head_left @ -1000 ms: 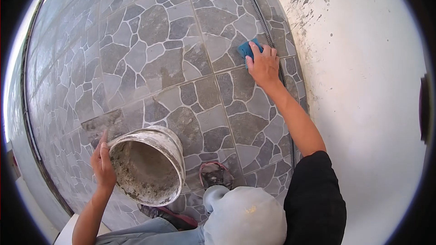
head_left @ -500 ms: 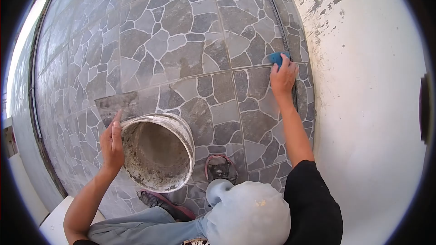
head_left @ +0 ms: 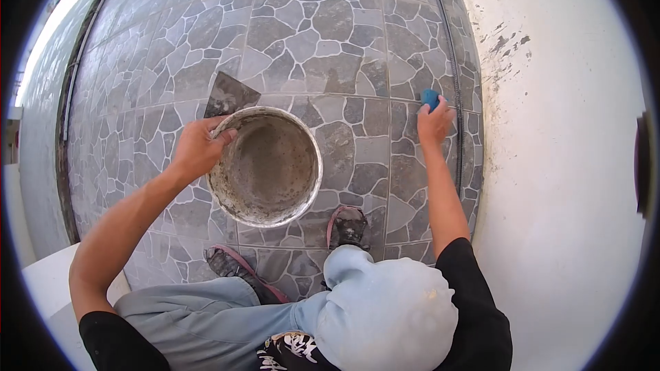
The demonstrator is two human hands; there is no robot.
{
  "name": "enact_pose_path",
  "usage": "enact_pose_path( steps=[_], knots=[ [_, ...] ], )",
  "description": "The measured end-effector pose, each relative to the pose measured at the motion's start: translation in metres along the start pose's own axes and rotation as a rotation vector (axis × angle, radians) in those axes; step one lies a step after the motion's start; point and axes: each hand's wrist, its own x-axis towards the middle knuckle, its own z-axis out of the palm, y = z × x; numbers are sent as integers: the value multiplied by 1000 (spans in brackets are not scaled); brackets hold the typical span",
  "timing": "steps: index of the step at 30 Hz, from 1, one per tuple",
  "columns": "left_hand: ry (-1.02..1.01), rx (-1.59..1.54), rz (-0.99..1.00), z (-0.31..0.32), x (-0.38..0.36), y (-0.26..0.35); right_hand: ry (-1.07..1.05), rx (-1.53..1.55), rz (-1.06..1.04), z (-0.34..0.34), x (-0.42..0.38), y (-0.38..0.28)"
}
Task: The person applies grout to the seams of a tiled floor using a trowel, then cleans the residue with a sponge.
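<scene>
My left hand (head_left: 201, 147) is closed on the rim of a mortar-smeared bucket (head_left: 313, 144), thumb over the inside edge. A flat grey scraper blade (head_left: 232, 96), stained with mortar, sticks out beyond these fingers beside the bucket; its handle is hidden. The bucket's inside is coated with grey-brown residue. To the right, my right hand (head_left: 435, 124) pinches a small blue sponge (head_left: 430, 98) against the stone-patterned tile floor (head_left: 330, 17), close to a joint between tiles.
A white wall (head_left: 550, 165) with dark smears near its base runs along the right. Beside it a dark narrow strip (head_left: 454, 62) lies on the floor. My shoes (head_left: 347, 228) stand just below the bucket. Another wall (head_left: 42, 165) borders the left side.
My left hand has gone from beside the bucket to gripping its rim, and the bucket appears farther up and right in view. My right hand and the sponge have shifted slightly.
</scene>
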Motion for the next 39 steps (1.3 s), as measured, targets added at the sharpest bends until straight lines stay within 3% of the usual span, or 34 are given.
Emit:
enact_pose_path(
  steps=[1,4,6,10,11,13,15,17,18,21,24,25,26,27,28,30,32,33,36,39],
  knots=[
    [18,-2,-22,-9,-5,-9,-15,-26,175,-10,8,9],
    [72,-103,-80,-51,-20,-44,-6,-26,139,0,-17,-35],
    [86,-352,-252,-85,-34,-60,-23,111,-37,26,-66,-103],
    [244,-341,-391,-139,-63,-115,-463,466,-731,28,-173,-241],
    [248,-351,-393,-148,-71,-131,-465,460,-741,19,-175,-243],
    [372,-367,-424,-162,-89,-165,-649,413,-1185,-1,-179,-247],
    [407,-372,-448,-176,-105,-203,-614,459,-1123,-18,-151,-201],
    [436,-384,-478,-180,-116,-225,-454,252,-909,-42,-116,-139],
    [465,-443,-483,-182,-123,-232,-351,111,-753,-47,-98,-100],
    [474,-525,-534,-185,-140,-258,-126,-75,28,-34,-65,3],
    [419,-550,-530,-188,-140,-310,-123,-51,-38,-24,-125,-62],
    [455,-607,-520,-185,-139,-313,-186,38,-169,-19,-163,-104],
    [494,-664,-509,-184,-137,-316,-338,222,-370,-25,-197,-148],
    [456,-658,-492,-188,-135,-323,-634,395,-517,-35,-223,-184],
    [437,-669,-481,-188,-126,-321,-1123,504,-636,-56,-228,-218],
    [472,-572,-465,-189,-118,-315,-1309,577,-880,-77,-229,-255],
    [356,-585,-452,-202,-108,-332,-1253,560,-919,-105,-188,-278],
    [365,-504,-465,-207,-107,-332,-1194,536,-928,-115,-161,-284],
    [427,-421,-427,-203,-97,-319,-1563,365,-403,-137,-80,-288],
    [480,-404,-428,-197,-92,-307,-1606,193,-247,-143,-64,-290]
  ],
)
